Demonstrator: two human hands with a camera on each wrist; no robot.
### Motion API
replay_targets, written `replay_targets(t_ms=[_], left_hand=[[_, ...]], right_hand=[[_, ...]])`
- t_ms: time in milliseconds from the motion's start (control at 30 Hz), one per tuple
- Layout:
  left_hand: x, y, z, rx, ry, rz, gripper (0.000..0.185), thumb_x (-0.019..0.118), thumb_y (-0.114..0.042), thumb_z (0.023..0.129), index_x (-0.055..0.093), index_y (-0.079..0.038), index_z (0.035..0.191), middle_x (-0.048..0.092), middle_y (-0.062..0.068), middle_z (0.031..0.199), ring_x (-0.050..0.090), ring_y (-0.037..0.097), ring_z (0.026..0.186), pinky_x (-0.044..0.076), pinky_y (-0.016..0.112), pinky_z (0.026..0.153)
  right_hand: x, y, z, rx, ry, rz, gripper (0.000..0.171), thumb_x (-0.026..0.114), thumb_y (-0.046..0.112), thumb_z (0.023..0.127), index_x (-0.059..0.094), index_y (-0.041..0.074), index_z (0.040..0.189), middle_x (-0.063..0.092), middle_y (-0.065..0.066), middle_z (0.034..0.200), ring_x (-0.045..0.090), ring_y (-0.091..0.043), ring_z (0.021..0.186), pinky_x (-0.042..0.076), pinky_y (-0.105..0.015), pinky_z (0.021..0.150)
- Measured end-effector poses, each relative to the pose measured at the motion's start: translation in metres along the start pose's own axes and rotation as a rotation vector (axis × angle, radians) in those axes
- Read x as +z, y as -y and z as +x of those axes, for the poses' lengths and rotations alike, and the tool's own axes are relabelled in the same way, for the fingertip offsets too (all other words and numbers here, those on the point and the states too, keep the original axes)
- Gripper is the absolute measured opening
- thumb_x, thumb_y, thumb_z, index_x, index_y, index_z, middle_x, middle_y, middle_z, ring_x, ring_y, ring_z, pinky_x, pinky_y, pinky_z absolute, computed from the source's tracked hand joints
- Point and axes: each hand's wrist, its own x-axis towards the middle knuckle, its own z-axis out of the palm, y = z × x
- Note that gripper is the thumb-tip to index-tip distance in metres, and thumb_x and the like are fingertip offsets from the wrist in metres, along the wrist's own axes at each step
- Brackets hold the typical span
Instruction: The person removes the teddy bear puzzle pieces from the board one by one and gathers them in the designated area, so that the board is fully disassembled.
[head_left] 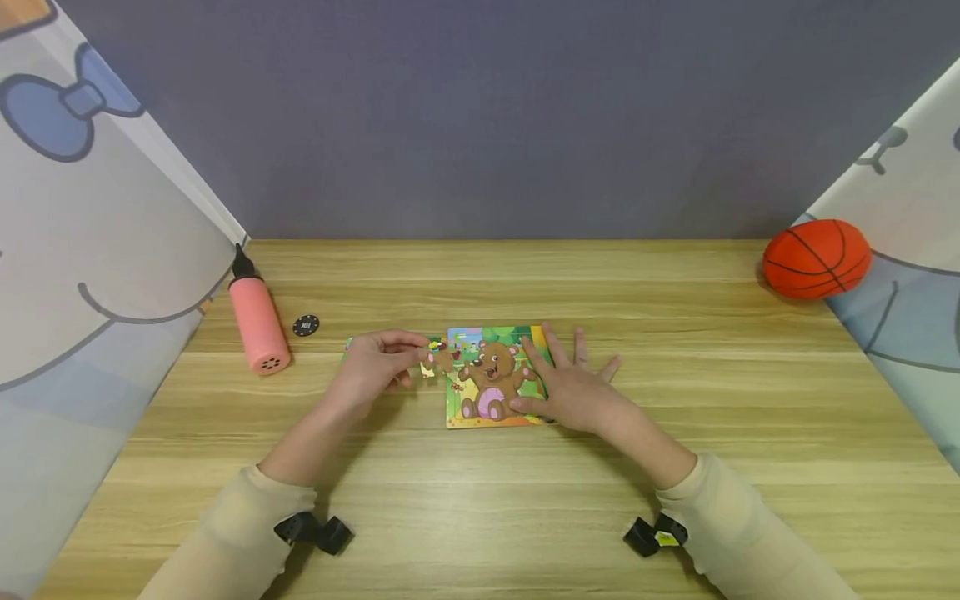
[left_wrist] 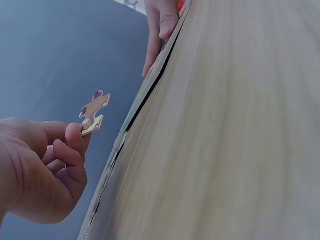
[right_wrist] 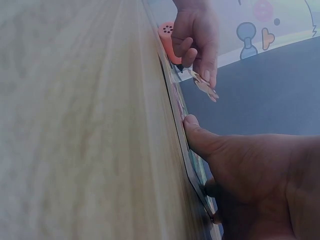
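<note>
A bear jigsaw puzzle (head_left: 491, 375) lies flat in the middle of the wooden table. My left hand (head_left: 378, 365) pinches a small brown puzzle piece (head_left: 442, 360) just above the puzzle's left edge; the left wrist view shows the puzzle piece (left_wrist: 94, 112) held at my fingertips, off the board. My right hand (head_left: 573, 382) lies flat with straight fingers on the puzzle's right side, pressing it down. In the right wrist view my right thumb (right_wrist: 200, 137) rests on the puzzle's edge (right_wrist: 176, 107), and the left hand (right_wrist: 199, 40) holds the piece (right_wrist: 204, 85) beyond.
A pink hand pump (head_left: 257, 320) and a small black disc (head_left: 305, 325) lie at the left. An orange ball (head_left: 816, 257) sits at the far right corner. Printed curtains (head_left: 90, 250) flank both sides, a grey wall stands behind.
</note>
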Motion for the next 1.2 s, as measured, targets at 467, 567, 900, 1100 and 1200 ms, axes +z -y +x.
replay_targets(t_ms=[467, 567, 900, 1100, 1200], left_hand=[[-0.027, 0.010, -0.006, -0.014, -0.043, 0.034, 0.025, 0.071, -0.013, 0.096, 0.072, -0.002, 0.118, 0.074, 0.008, 0.101, 0.058, 0.010, 0.059, 0.044, 0.021, 0.050], [-0.033, 0.013, -0.008, -0.012, -0.047, 0.026, 0.026, 0.072, -0.014, 0.095, 0.072, 0.000, 0.118, 0.075, 0.007, 0.098, 0.057, 0.009, 0.057, 0.043, 0.020, 0.049], [-0.052, 0.022, -0.014, -0.033, -0.057, 0.040, 0.033, 0.070, -0.016, 0.098, 0.068, 0.004, 0.123, 0.075, 0.002, 0.093, 0.057, 0.008, 0.057, 0.043, 0.021, 0.048], [-0.062, 0.023, -0.019, -0.063, -0.059, 0.069, 0.035, 0.069, -0.017, 0.098, 0.067, 0.003, 0.127, 0.074, -0.001, 0.093, 0.058, 0.008, 0.058, 0.045, 0.022, 0.049], [-0.067, 0.026, -0.021, -0.060, -0.065, 0.081, 0.034, 0.069, -0.016, 0.098, 0.067, 0.004, 0.126, 0.073, -0.001, 0.093, 0.058, 0.008, 0.059, 0.045, 0.023, 0.049]], right_hand=[[0.001, 0.000, 0.001, 0.003, 0.007, -0.013, 0.100, 0.049, 0.077, 0.090, 0.006, 0.025, 0.164, -0.015, -0.011, 0.167, -0.017, -0.055, 0.144, -0.002, -0.092, 0.087], [0.001, 0.000, 0.002, 0.006, 0.006, -0.016, 0.100, 0.049, 0.077, 0.090, 0.005, 0.026, 0.164, -0.015, -0.010, 0.167, -0.018, -0.054, 0.144, -0.002, -0.091, 0.087], [0.002, -0.001, 0.001, 0.006, 0.002, -0.014, 0.100, 0.050, 0.076, 0.090, 0.006, 0.026, 0.164, -0.014, -0.010, 0.168, -0.017, -0.053, 0.145, -0.003, -0.091, 0.087], [0.001, 0.000, 0.001, 0.002, 0.004, -0.022, 0.100, 0.049, 0.076, 0.090, 0.007, 0.024, 0.164, -0.013, -0.011, 0.168, -0.016, -0.054, 0.145, -0.002, -0.092, 0.087], [0.001, 0.000, 0.002, 0.007, 0.010, -0.017, 0.100, 0.049, 0.076, 0.090, 0.006, 0.025, 0.164, -0.015, -0.010, 0.167, -0.017, -0.053, 0.145, -0.002, -0.091, 0.087]])
